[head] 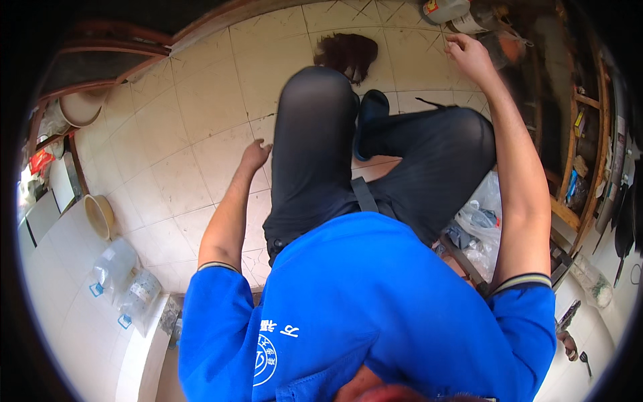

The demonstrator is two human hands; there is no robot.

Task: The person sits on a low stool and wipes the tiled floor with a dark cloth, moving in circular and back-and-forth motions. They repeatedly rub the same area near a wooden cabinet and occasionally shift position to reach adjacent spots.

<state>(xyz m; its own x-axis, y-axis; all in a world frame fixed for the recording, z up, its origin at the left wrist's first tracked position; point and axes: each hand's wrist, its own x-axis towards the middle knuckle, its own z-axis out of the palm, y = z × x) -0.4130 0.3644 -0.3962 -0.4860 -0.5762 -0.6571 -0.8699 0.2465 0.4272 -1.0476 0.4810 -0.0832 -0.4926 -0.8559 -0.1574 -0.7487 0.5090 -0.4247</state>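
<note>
My left hand [257, 154] hangs beside my left knee, over the tiled floor [191, 176]. Its fingers are loosely bent and apart, and nothing shows in them. Stretched forward past my right knee, my right hand [471, 54] has its fingers partly curled, with no object visible in it. Nearest to it are a translucent plastic jug [447, 11] and a clear bottle with a pale label [467, 22], both apart from the fingers. On the floor ahead lies a dark reddish-brown ragged patch [346, 54]; whether it is fibre or a stain, I cannot tell.
A wooden shelf frame [567, 213] with small items stands on the right. Plastic bags [482, 236] lie beside my right thigh. On the left are a beige basin [99, 217] and two large clear plastic water bottles [113, 261]. A reddish frame [115, 45] runs along the far left.
</note>
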